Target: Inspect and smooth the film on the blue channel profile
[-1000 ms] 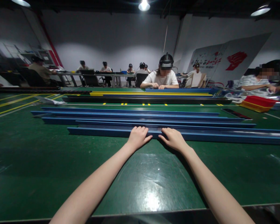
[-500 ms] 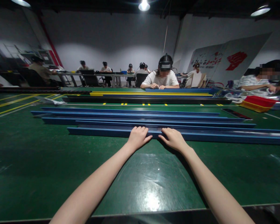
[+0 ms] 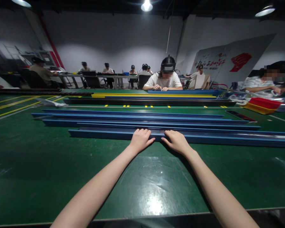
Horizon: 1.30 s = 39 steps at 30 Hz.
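Observation:
A long blue channel profile [image 3: 102, 134] lies across the green table, nearest to me. My left hand [image 3: 140, 138] is closed over its near wall, fingers bent into the channel and thumb along the front face. Slightly to the right, my right hand [image 3: 175, 140] grips the same wall in the same way, its thumb pointing toward the left one. A short stretch of the profile shows between the thumbs. The fingertips of both hands are partly hidden inside the channel. Just behind lie more blue profiles [image 3: 61, 122], parallel to the held one.
Farther back are a yellow profile [image 3: 133, 95] and a black profile [image 3: 142, 102]. A dark phone-like slab [image 3: 241, 116] lies at the right, near a red and yellow bin [image 3: 262, 106]. A person [image 3: 165, 80] sits across the green table [image 3: 49, 177]; others sit around the room.

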### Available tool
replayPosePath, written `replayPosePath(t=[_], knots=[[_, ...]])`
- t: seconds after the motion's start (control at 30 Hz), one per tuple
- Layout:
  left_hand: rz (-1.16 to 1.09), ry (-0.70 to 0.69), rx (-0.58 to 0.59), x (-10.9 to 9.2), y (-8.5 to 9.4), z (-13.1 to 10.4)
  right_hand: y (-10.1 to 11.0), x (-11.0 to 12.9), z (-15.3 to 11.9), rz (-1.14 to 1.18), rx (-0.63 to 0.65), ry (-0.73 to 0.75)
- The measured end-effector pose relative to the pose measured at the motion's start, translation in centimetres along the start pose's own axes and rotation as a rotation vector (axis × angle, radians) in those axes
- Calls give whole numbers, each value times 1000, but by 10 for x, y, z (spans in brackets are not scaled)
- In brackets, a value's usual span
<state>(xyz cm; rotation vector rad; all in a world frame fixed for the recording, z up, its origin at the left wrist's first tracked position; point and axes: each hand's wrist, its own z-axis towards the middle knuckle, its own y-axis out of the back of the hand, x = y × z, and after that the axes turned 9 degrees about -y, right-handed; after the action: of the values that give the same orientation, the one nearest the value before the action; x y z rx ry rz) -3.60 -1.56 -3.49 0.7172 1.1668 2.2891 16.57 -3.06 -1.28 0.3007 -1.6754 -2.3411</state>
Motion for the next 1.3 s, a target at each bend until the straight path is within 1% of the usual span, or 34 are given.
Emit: replayPosePath(t=[0.47,0.8,1.3], knots=[[-21,10,17,-1,1,0,1,0,1,-9,26,-13],[-28,13,49,0,4,1,0,0,0,-5,14,-10],[-4,-2,-2,0,0,0,0,0,0,-14,-11,-1]])
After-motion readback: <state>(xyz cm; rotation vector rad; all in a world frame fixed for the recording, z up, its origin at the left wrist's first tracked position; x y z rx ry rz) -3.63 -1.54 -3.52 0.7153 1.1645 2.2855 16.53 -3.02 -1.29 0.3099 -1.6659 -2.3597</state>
